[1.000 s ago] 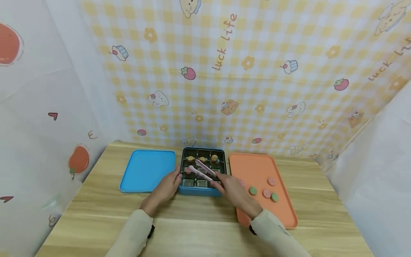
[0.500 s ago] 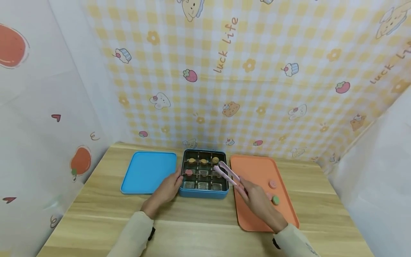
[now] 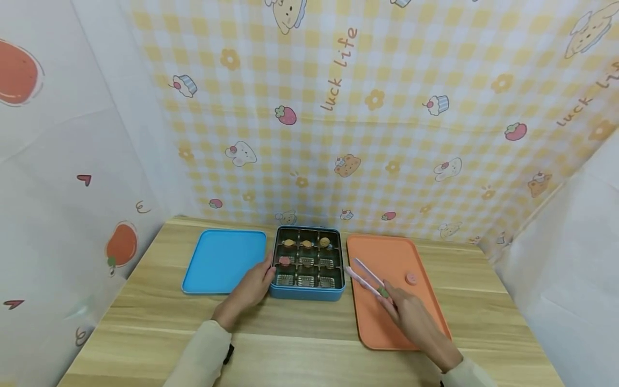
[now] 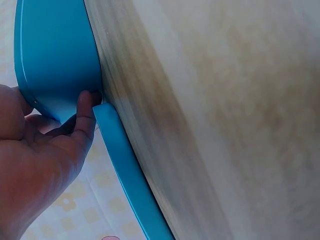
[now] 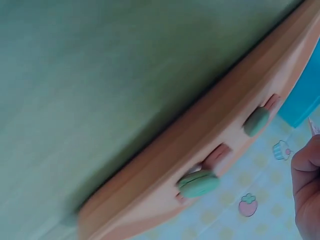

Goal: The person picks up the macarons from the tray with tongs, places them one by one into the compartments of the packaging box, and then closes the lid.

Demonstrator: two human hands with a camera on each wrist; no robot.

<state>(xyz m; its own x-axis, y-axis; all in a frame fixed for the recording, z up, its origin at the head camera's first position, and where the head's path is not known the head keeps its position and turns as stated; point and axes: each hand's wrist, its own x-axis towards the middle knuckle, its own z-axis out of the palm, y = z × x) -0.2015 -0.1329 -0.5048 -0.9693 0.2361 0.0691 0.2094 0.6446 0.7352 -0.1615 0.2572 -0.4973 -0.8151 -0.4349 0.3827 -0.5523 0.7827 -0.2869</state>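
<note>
My left hand (image 3: 253, 282) holds the left side of a blue box (image 3: 307, 294), thumb at its near corner. The box has a clear insert with several compartments. Yellow macarons (image 3: 288, 243) sit in its back row, and a pink macaron (image 3: 284, 261) lies in the middle row's left compartment. My right hand (image 3: 411, 317) grips pink tongs (image 3: 360, 279) over the orange tray (image 3: 382, 252), their tips spread apart and pointing toward the box. On the tray, a green macaron (image 3: 383, 291) shows between the tong arms. To its right lies a pink macaron (image 3: 410, 278).
A flat blue tray or lid (image 3: 227, 263) lies left of the box, its edge close to my left hand. Behind the wooden table (image 3: 290, 357) hangs a yellow checked cloth (image 3: 309, 134). In the right wrist view, two green macarons (image 5: 199, 183) stand on the tray.
My right hand has drawn the tongs from over the box rightward to above the orange tray. My left hand stays at the box, whose visible contents look the same.
</note>
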